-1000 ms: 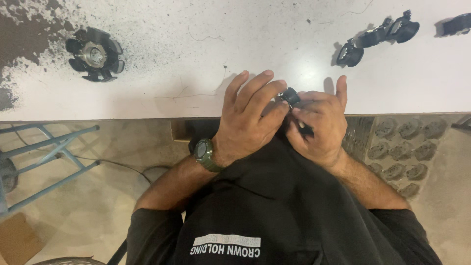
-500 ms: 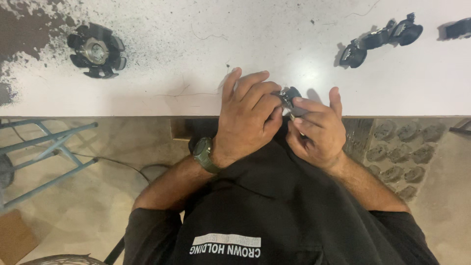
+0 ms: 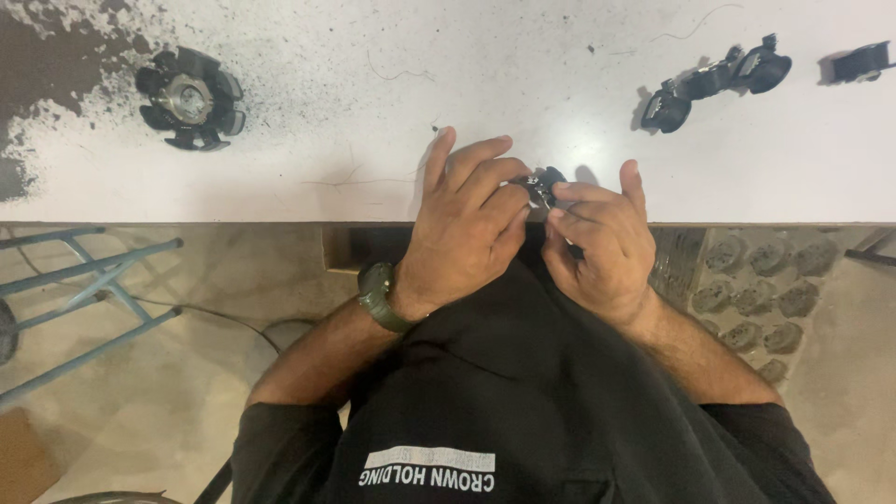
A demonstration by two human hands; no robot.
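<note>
Both of my hands meet at the near edge of the white table. My left hand, with a green watch on its wrist, curls over a small black part and covers most of it. My right hand pinches the same part from the right with thumb and forefinger. Only the top of the part shows between the fingers, with a glint of metal. My dark shirt fills the lower middle of the view.
A black round slotted piece with a metal hub lies far left on the table beside dark powder. Black clip-like parts and another black piece lie far right. Below are a blue metal frame and a tray of round items.
My fingers have shifted a little around the small black part, and both hands have stayed at the table edge. The parts on the table have not moved.
</note>
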